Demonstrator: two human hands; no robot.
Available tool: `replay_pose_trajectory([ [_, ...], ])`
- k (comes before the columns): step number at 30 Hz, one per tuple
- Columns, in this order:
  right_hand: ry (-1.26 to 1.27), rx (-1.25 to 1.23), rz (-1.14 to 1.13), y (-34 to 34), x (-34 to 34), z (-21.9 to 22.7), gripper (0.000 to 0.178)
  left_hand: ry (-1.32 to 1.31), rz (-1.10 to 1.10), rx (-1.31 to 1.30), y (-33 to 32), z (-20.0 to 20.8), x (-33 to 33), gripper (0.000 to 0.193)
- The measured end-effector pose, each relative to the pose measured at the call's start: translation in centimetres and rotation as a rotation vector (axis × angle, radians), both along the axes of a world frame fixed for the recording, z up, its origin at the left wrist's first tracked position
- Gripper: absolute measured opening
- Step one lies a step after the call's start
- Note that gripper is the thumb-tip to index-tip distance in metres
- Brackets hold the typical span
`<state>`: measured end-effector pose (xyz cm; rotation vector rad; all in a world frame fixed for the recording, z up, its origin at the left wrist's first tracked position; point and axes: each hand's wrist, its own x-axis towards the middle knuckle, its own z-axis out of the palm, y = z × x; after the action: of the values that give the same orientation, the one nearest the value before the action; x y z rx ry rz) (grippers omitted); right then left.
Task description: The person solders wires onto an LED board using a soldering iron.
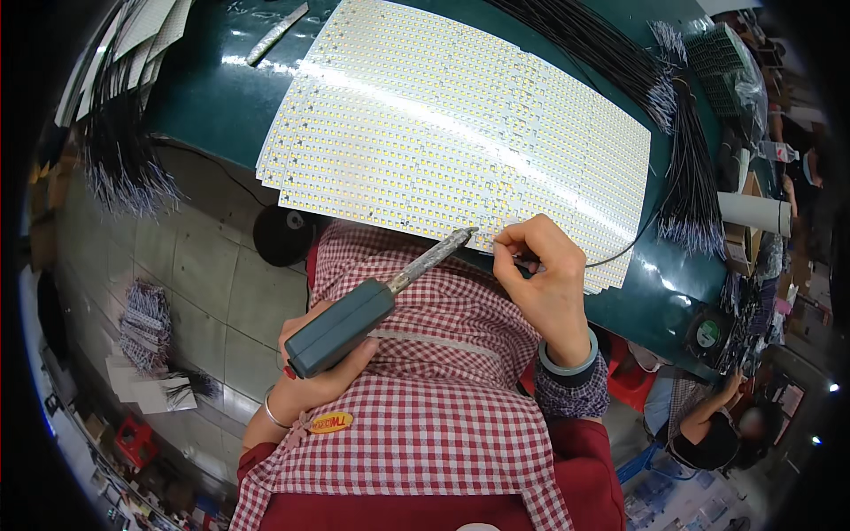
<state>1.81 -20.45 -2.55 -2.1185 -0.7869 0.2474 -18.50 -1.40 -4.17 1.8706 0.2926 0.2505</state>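
On the green bench, near edge: LED panel sheets (460, 115), white, stacked, dotted with small chips
Left hand (323, 358): wrapped around the grey handle of a soldering iron (372, 305); tip resting at the sheets' near edge
Right hand (544, 274): fingers pinched on a thin black wire (620, 252), just beside the iron's tip
Right of the sheets: bundles of black wires (686, 177); white roll (753, 212)
Lap: red checked apron (434, 398)

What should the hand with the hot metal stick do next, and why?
Probably ease the grey-handled soldering iron in the left hand slightly forward: its tip sits just short of the thin black wire that the right hand pinches at the white LED panel's edge.
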Motion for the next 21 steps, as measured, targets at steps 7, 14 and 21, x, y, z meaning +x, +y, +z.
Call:
replay_pose_trajectory([
  [7,-0.021,-0.01,0.016,0.1,0.2,0.0,0.011,0.025,-0.055,0.013,-0.1,0.6,1.0,0.026],
  [14,-0.029,-0.033,0.028,0.2,0.3,0.1,0.012,0.007,-0.054,0.007,-0.2,0.5,1.2,0.026],
  [21,-0.029,-0.05,0.01,0.3,0.3,0.2,0.012,-0.014,-0.053,0.041,0.0,0.8,1.1,0.023],
])
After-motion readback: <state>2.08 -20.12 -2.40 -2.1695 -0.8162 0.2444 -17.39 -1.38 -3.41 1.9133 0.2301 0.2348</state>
